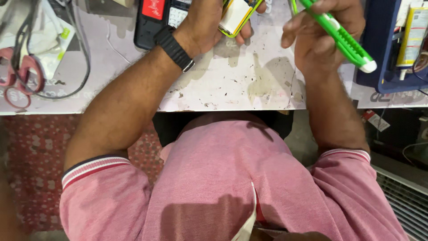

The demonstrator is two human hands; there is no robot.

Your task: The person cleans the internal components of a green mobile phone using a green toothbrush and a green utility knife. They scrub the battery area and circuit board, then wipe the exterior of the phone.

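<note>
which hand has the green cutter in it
The right hand grips the green cutter; the left hand, with the black wristband, holds a flat white-and-yellow piece.

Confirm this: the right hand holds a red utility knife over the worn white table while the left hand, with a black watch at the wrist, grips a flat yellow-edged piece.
One thing is wrong: the utility knife in the right hand is green, not red, as the head view shows. The rest stands: it is held over the worn white table, and the left hand, black watch at the wrist, grips the flat yellow-edged piece.
</note>
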